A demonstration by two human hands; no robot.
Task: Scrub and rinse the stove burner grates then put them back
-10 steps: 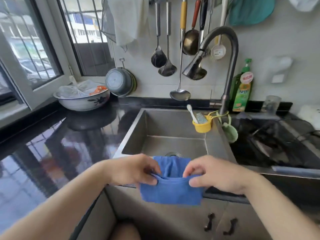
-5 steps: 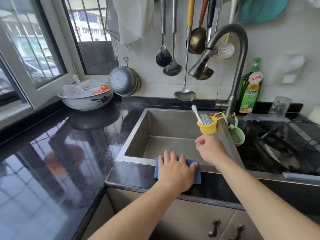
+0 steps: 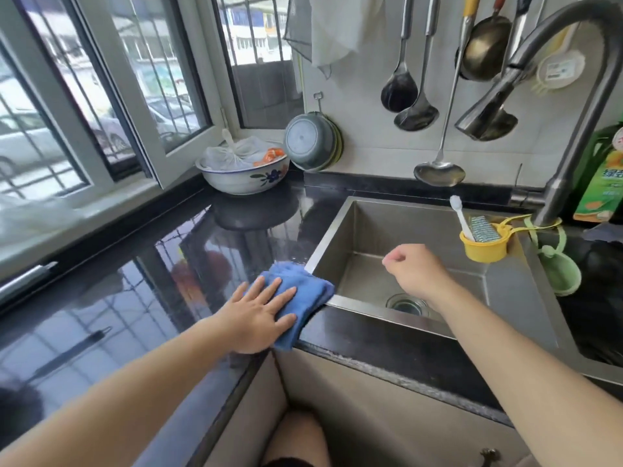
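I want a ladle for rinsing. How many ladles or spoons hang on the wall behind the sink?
4 visible: a dark steel ladle, a steel spoon beside it, a long yellow-handled ladle hanging lowest, and a brass-coloured ladle. The grey faucet may hide more.

Two hands, one blue cloth, one sink, four hanging ladles
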